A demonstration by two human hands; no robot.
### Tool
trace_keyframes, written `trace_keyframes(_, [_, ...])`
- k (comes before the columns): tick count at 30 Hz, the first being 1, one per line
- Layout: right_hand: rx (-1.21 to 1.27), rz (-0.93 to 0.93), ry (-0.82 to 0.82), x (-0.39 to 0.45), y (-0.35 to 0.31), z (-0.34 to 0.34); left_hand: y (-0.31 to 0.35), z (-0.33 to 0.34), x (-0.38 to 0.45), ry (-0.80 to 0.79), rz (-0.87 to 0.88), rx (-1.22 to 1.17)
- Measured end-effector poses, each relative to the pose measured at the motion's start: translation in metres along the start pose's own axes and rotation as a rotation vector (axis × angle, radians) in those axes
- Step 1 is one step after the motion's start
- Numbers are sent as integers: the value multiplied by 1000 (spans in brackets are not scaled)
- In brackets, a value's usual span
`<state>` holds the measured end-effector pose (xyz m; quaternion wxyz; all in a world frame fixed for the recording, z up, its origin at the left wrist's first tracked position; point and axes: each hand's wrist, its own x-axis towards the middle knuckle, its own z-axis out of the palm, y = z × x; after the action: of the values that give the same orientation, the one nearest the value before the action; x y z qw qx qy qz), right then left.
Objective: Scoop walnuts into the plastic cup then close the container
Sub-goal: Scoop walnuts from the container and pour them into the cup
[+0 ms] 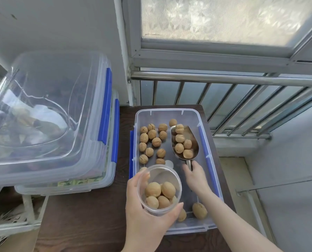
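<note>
A clear plastic container (171,111) with blue clips sits open on a dark wooden table and holds several loose walnuts (152,142). My left hand (142,204) grips a clear plastic cup (158,174) over the container's near end; several walnuts lie in the cup. My right hand (195,176) holds the handle of a metal scoop (193,140) inside the container, on its right side. The scoop carries several walnuts. The container's clear lid (42,110) with blue clips leans on stacked boxes at the left.
Stacked clear storage boxes (89,182) stand left of the container. The dark table (89,220) extends toward me. A metal railing (224,80) and a frosted window are behind, with a white wall and ledge on the right. A crate sits at lower left.
</note>
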<state>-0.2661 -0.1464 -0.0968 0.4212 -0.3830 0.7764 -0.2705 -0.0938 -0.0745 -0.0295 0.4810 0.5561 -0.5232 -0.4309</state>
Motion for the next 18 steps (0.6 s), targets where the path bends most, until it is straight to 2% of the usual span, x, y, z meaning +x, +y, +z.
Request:
trace_keyframes(5, [-81,-104,-62,-37,-7,-53,41,-11,17,32,195,142])
trace_keyframes(8, [-111,-137,-188,-69,-24,-99,55,-18,25,40,300,296])
trace_keyframes(11, [-155,-146,-314,-101,-50,-146,55,-22,28,26,334,431])
trace_keyframes(15, [-434,-204,-406,-135,-96,-194,47,-22,24,-24,368,528])
trace_keyframes(18, [-704,-231,-488,-148,-125,-201,40,-20,16,-100,408,518])
